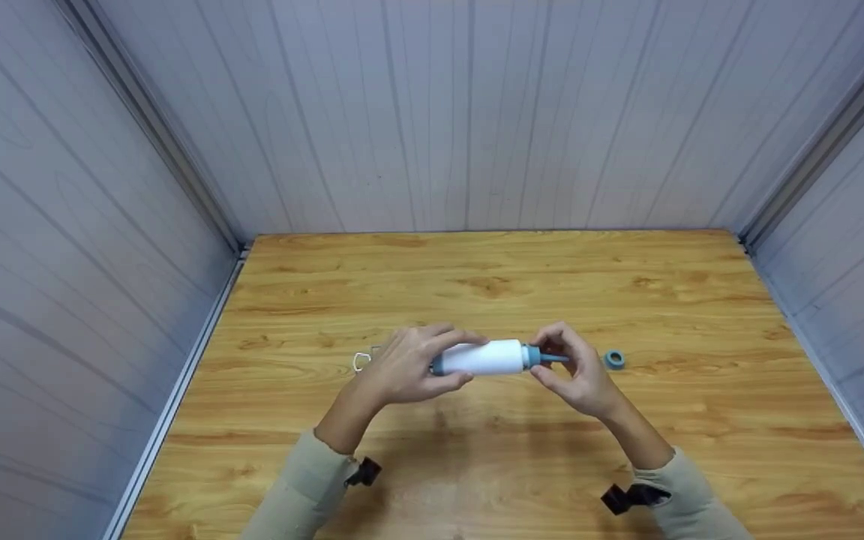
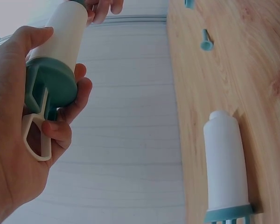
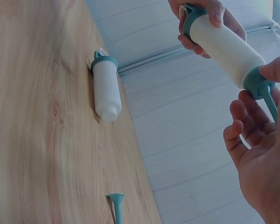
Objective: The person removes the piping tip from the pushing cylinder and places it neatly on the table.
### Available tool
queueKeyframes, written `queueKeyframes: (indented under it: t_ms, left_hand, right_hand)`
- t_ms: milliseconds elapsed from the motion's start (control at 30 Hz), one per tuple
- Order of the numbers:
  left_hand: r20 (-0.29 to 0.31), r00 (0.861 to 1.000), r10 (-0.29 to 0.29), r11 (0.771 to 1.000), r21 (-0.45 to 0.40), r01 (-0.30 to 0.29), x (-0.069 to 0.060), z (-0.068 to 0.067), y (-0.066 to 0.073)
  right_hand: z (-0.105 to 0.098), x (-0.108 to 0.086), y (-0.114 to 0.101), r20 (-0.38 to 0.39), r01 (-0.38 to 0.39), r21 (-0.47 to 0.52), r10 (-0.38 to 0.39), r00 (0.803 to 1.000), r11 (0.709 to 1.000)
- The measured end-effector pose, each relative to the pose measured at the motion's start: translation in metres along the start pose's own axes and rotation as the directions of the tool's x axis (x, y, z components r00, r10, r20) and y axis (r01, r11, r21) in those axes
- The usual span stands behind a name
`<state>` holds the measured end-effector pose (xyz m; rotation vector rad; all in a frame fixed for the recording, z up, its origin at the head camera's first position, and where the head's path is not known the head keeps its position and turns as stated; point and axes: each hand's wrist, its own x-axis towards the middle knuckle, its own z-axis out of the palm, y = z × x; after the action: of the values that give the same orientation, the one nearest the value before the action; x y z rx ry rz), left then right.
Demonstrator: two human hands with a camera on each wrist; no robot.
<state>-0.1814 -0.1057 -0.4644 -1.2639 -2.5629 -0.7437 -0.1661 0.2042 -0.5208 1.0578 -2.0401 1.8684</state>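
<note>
My left hand [image 1: 413, 367] grips a white icing syringe [image 1: 488, 358] near its teal collar, holding it roughly level above the table. In the left wrist view, the syringe's white loop handle [image 2: 36, 140] lies against the palm and curled fingers. At the other end, the thumb and fingers of my right hand [image 1: 582, 379] pinch the teal nozzle [image 3: 259, 84], whose thin tip points toward the right palm. The nozzle sits against the barrel's end; whether it is tightened cannot be told.
A second white syringe [image 2: 225, 161] with a teal collar lies on the wooden table [image 1: 477, 285]. A loose teal nozzle [image 3: 116, 205] lies beyond its tip. To the right of my right hand is a teal ring-shaped piece [image 1: 614, 359]. Pale panel walls [image 1: 432, 120] enclose the table.
</note>
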Motion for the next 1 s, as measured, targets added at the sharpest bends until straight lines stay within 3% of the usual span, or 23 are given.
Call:
queueKeyframes:
  t_ms: [400,1000]
  left_hand:
    - [-0.002,1.000,-0.005,1.000,0.006,0.005,-0.001,0.000,-0.001]
    - [-0.072,0.997,-0.029,0.999,0.013,0.030,-0.012,0.005,-0.011]
  right_hand:
    - [-0.003,0.001,0.003,0.013,0.062,0.028,-0.062,0.998,0.998]
    - [-0.007,0.003,0.006,0.022,0.111,0.069,-0.113,0.993,0.991]
